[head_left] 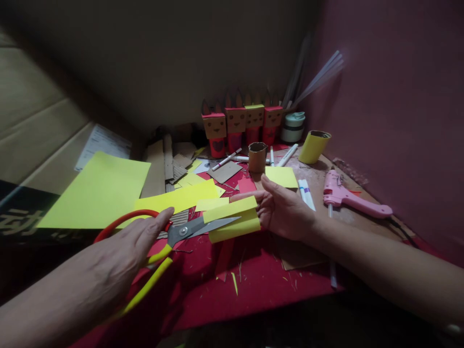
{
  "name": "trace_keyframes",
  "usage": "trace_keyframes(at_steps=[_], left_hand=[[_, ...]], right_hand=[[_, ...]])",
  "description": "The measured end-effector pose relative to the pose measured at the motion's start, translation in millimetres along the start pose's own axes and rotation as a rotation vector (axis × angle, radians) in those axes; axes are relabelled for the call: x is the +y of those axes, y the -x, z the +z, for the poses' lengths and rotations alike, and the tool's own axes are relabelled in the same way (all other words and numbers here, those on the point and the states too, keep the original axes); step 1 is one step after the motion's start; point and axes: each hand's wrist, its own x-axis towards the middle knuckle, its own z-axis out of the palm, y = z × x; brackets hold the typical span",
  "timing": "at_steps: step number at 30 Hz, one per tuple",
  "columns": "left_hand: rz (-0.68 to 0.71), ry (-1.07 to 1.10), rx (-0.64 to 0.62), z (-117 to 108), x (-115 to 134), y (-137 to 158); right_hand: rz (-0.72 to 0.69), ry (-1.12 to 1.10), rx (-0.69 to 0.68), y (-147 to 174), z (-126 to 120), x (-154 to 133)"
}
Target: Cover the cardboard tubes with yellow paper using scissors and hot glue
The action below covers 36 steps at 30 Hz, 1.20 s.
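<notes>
My left hand (125,249) is closed on scissors (184,231) with red and yellow handles. Their blades are parted and reach across a small folded yellow paper piece (239,233), one blade passing into its fold. The right edge of that paper is held in the fingers of my right hand (288,212); its fingertips are partly hidden behind the paper. Just behind the paper lie a long yellow strip (181,197) and a smaller pale yellow piece (212,205).
Several cardboard figures (235,121) with drawn faces stand along the back. A brown cardboard tube (256,158), a yellow tube (313,149), a pink glue gun (342,193) and markers (306,193) are at the right. A large yellow sheet (97,193) lies left. Scraps litter the red tabletop (261,285).
</notes>
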Motion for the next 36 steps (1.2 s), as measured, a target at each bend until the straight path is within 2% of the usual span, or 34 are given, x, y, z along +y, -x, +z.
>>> trace_keyframes(at_steps=[4,10,14,17,27,32,36], left_hand=[[-0.003,0.017,0.006,-6,6,-5],[-0.054,-0.016,-0.03,-14,14,-6],[-0.058,-0.024,-0.052,-13,13,-4],[-0.057,-0.006,-0.021,-10,12,-2],[-0.127,0.2,-0.039,1,12,3],[-0.125,0.128,0.0,-2,18,-4],[-0.111,0.099,-0.034,-7,22,-10]], right_hand=[[0.019,-0.163,0.064,0,-1,1],[0.035,-0.242,0.087,-1,0,0],[0.034,-0.231,0.087,0,0,-1],[0.029,-0.232,0.09,0,0,-1],[0.001,-0.184,0.034,0,4,-3],[-0.001,-0.145,0.034,2,6,-2],[0.006,-0.113,0.042,2,5,-2]])
